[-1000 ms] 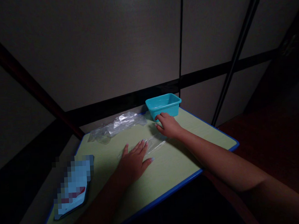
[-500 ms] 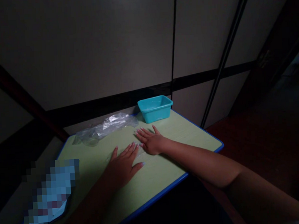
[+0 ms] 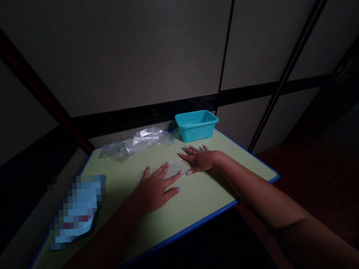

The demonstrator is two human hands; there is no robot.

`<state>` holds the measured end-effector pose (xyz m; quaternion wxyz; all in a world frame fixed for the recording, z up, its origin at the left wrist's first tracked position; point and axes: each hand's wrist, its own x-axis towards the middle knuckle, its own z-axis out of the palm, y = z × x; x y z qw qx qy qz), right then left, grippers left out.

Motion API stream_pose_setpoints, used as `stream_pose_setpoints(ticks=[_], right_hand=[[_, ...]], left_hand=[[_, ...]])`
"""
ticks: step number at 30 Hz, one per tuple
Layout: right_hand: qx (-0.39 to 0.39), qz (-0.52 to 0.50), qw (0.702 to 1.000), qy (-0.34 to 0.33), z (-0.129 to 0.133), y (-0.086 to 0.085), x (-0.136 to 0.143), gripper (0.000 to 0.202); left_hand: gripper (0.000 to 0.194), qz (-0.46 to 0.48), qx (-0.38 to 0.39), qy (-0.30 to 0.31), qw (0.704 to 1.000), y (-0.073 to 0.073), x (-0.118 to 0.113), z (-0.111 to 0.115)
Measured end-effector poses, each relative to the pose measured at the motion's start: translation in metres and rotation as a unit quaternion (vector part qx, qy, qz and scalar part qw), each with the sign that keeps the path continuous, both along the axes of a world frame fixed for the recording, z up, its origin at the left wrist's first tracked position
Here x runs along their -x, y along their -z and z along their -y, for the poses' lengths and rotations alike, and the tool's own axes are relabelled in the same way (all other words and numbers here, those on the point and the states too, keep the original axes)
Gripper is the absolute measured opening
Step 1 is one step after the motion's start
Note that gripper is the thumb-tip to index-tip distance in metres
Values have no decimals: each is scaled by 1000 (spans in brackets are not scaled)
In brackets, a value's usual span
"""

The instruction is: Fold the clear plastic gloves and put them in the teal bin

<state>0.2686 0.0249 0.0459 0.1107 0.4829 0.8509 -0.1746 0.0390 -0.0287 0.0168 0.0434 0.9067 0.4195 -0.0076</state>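
The left hand (image 3: 154,190) and right hand (image 3: 203,160) lie spread wide, grasping nothing, on clear plastic (image 3: 178,166) on the bench (image 3: 197,199).

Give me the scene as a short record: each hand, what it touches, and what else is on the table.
Left hand: left hand palm down, fingers spread, on the clear plastic
Right hand: right hand palm down, fingers spread, at the plastic's right end
Clear plastic: thin, lying on the table, partly covered by the hands
Far edge: crumpled plastic bag, with a turquoise tub to its right
Left side: blue item, pixelated, cannot identify
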Motion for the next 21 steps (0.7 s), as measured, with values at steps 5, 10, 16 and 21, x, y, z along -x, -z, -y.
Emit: stream_pose_setpoints(ticks=[5, 10, 16, 21], right_hand=[[3, 9, 1000, 15, -9, 0, -14, 88], [-45, -30, 998, 15, -7, 6, -4, 88], [1, -47, 999, -26, -11, 12, -3, 82], [17, -30, 999, 6, -19, 8, -19, 94]], left_hand=[[55, 3, 8, 13, 1000, -1, 1, -1], [57, -6, 5, 22, 1000, -1, 1, -1], [64, -2, 17, 28, 999, 1, 3, -3], [65, 2, 20, 24, 1000, 1, 3, -4]])
